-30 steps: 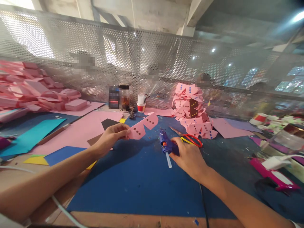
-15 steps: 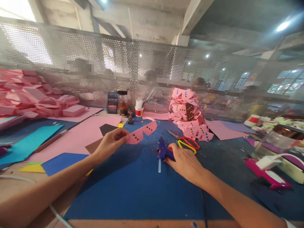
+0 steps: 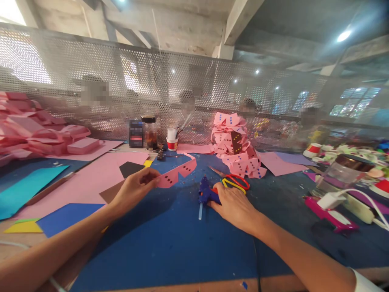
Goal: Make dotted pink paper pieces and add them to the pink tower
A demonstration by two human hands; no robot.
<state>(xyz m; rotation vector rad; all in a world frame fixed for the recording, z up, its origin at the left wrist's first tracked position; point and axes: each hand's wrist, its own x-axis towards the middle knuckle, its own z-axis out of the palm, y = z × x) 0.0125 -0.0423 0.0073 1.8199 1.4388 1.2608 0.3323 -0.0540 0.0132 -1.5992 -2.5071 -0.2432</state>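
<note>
My left hand [image 3: 138, 184] pinches one end of a pink paper strip [image 3: 170, 177] with notched edges and small dark squares on it, held above the blue mat [image 3: 164, 247]. The strip's far end curls back. My right hand [image 3: 234, 202] is closed around the handle of a blue glue gun [image 3: 205, 191], which lies low over the mat. A clear glue stick [image 3: 200, 211] pokes out of the gun toward me. Just behind my right hand are scissors [image 3: 235, 182] with red and yellow handles, partly covered by it.
Decorated pink strips [image 3: 232, 142] are piled high behind the scissors. More pink paper pieces [image 3: 36, 129] are heaped at far left, with coloured sheets [image 3: 71, 215] nearer. A jar [image 3: 343, 174] and a magenta power strip [image 3: 331, 215] stand right. A perforated metal screen [image 3: 170, 93] closes the back.
The view has turned slightly right, so most things sit farther left in it. Both hands keep their holds on the paper strip and the glue gun.
</note>
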